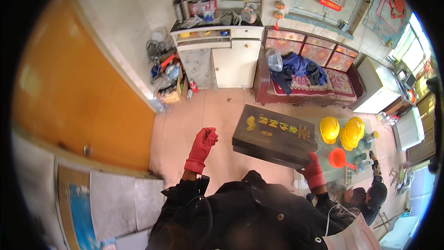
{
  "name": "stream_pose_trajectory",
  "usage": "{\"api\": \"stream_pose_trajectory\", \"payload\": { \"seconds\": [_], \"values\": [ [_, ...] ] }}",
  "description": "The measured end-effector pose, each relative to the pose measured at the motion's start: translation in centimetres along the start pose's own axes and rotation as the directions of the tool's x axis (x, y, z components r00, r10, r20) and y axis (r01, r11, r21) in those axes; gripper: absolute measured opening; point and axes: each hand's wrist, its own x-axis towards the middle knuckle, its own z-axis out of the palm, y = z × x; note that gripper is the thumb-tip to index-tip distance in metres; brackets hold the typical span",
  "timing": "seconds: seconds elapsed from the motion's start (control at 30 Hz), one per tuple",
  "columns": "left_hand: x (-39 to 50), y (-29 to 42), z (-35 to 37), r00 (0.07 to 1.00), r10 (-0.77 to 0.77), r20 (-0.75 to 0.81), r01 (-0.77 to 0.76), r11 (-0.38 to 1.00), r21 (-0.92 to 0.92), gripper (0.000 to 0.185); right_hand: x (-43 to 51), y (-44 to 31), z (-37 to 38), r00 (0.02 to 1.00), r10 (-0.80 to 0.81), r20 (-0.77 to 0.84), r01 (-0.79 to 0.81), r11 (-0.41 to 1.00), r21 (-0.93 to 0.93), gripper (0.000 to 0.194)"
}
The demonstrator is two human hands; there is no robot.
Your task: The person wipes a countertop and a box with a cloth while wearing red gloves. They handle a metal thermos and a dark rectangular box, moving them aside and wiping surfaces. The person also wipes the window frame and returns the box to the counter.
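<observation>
A large black cardboard box with gold writing on its lid is held up in front of me, tilted, above the tiled floor. My right hand, in a red rubber glove, grips the box at its near right corner. The fingers under the box are partly hidden. To the left of the box and apart from it, my left hand is raised in a matching red glove. Its fingers are curled in, and nothing shows clearly between them.
A glass table at right bears yellow hard hats, a red dipper and a jar. A person sits beyond it. A sofa with clothes, a white cabinet and a cluttered carton line the far wall. An orange door stands left.
</observation>
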Motion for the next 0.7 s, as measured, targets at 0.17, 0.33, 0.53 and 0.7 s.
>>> {"api": "stream_pose_trajectory", "payload": {
  "seconds": [0.17,0.33,0.53,0.7],
  "values": [
    [16.7,-1.6,-4.2,0.999,-0.035,0.009,0.035,0.999,0.033,0.028,10.0,-5.0,3.3,0.985,-0.093,-0.142,0.119,0.975,0.186,0.066],
    [30.0,-0.8,-7.5,0.992,-0.114,-0.061,0.117,0.991,0.058,0.028,22.7,-12.8,8.8,0.994,-0.079,-0.082,0.095,0.972,0.215,0.049],
    [47.8,3.4,-10.9,0.996,0.022,-0.092,-0.018,0.999,0.05,0.027,36.1,-21.9,14.8,0.981,-0.126,-0.144,0.152,0.97,0.189,0.065],
    [68.6,5.2,-9.4,0.961,0.275,-0.031,-0.265,0.948,0.178,0.033,42.2,-26.0,18.9,0.953,-0.266,-0.144,0.296,0.917,0.268,0.063]
  ]
}}
